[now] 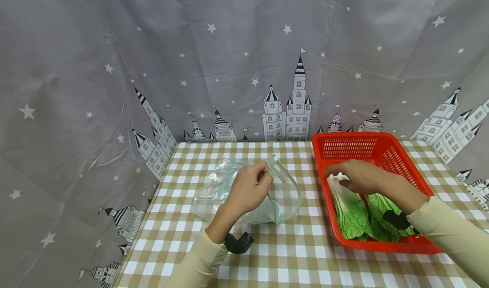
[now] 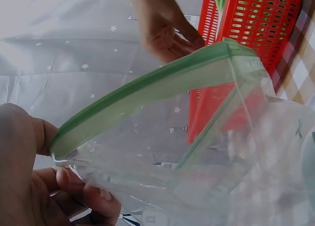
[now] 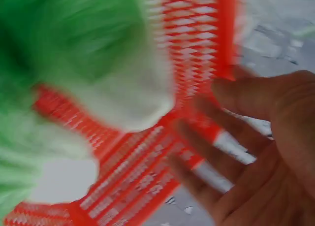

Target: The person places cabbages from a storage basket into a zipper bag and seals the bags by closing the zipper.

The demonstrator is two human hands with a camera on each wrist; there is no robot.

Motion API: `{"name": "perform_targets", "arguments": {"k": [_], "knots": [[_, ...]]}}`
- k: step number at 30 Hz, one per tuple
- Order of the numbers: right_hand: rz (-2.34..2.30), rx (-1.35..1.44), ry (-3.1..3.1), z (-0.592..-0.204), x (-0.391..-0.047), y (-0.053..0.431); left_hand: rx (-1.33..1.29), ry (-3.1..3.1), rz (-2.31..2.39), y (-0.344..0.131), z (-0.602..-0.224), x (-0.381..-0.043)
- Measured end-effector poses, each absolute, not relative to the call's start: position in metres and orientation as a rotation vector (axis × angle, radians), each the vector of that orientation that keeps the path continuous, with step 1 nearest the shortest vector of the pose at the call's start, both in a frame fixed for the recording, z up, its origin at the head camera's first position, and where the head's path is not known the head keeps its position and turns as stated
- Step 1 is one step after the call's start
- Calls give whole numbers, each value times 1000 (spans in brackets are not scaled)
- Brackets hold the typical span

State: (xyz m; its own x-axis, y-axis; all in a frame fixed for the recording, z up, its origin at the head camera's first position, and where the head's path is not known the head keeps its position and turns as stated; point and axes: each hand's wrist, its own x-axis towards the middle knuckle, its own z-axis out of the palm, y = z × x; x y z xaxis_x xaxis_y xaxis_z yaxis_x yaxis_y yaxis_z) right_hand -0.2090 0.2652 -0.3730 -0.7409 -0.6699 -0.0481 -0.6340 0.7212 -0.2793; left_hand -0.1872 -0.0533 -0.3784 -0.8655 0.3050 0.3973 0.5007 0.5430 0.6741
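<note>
My left hand pinches the rim of a clear zip bag lying on the table. In the left wrist view the bag's mouth gapes, its green zip strip bowed apart from the opposite side. Over the left part of the red basket, my right hand hovers with fingers spread and nothing in them. Just beneath it a napa cabbage leaf lies with its white stem toward the back. Another green cabbage leaf lies to its right, partly hidden by my forearm.
A brown-and-white checked cloth covers the table. Behind and along the left side hangs a grey curtain printed with stars and castles. Black straps are on both wrists.
</note>
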Motion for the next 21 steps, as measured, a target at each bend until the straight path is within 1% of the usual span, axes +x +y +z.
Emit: {"name": "perform_targets", "arguments": {"k": [4, 9, 12, 18, 21], "knots": [[-188, -1141, 2848, -391, -201, 279, -688, -2569, -1231, -53, -379, -186], [309, -1333, 2839, -408, -184, 292, -686, -2568, -1232, -52, -381, -186], [508, -1398, 2846, -416, -180, 297, -677, -2567, -1240, -53, -382, -186], [587, -1551, 2892, -430, -187, 299, -664, -2575, -1260, -55, -382, -188], [499, -1597, 2940, -423, -189, 301, -652, -2569, -1261, -56, -383, -189]]}}
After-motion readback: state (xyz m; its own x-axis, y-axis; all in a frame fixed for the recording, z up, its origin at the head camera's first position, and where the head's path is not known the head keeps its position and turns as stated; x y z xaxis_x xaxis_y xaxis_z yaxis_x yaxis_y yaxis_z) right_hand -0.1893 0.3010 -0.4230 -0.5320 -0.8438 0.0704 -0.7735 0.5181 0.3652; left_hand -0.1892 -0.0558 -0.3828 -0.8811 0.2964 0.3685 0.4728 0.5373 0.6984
